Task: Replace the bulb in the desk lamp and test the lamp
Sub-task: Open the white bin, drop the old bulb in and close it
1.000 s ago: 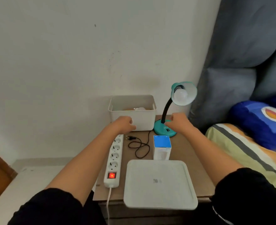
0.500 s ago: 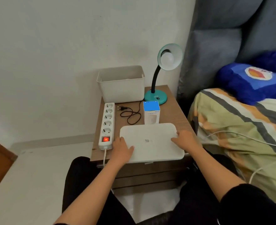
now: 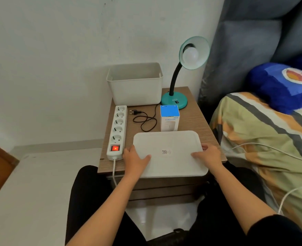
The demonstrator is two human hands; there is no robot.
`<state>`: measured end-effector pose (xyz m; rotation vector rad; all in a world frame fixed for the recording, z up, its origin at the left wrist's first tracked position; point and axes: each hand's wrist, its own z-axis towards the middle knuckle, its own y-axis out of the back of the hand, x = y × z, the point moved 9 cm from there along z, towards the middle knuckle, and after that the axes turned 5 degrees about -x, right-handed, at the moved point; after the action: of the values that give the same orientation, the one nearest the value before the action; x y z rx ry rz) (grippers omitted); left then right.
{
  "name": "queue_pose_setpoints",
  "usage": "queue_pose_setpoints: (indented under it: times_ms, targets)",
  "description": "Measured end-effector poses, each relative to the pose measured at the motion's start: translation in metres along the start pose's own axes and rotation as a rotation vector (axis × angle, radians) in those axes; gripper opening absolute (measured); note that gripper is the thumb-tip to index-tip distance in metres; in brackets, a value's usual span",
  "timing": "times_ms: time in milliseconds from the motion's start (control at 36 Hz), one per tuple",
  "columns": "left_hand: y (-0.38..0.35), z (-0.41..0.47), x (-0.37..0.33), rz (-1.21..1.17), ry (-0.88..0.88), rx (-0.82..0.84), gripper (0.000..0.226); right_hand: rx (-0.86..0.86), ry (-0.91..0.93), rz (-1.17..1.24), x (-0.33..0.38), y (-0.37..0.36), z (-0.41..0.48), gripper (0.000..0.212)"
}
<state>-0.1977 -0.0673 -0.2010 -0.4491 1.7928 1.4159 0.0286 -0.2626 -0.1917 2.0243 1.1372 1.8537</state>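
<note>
A teal desk lamp (image 3: 174, 100) stands at the back right of the wooden nightstand (image 3: 196, 119), its shade tilted toward me with a white bulb (image 3: 190, 55) in it, unlit. Its black plug (image 3: 133, 112) lies loose beside the white power strip (image 3: 117, 128), whose red switch glows. A flat white lid (image 3: 169, 153) lies at the nightstand's front edge. My left hand (image 3: 134, 159) rests on its left edge, and my right hand (image 3: 208, 154) grips its right edge.
A white bin (image 3: 135, 84) stands at the back by the wall. A small blue-topped box (image 3: 169, 119) sits in front of the lamp base. A bed (image 3: 264, 139) with a striped blanket and blue pillow lies to the right, white cables across it.
Both hands have pulled back from the bin and the lamp base to the white lid at the front. My view has moved back and up.
</note>
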Motion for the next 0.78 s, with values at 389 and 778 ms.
queue_pose_setpoints:
  times_ms: [389, 778]
  targets:
    - [0.001, -0.003, -0.014, -0.29, -0.071, 0.018, 0.079, -0.005, 0.047, 0.266, -0.004, 0.011, -0.008, 0.058]
    - [0.076, 0.036, -0.083, -0.477, -0.287, 0.023, 0.078, -0.004, 0.284, 0.192, 0.094, 0.035, -0.01, 0.059]
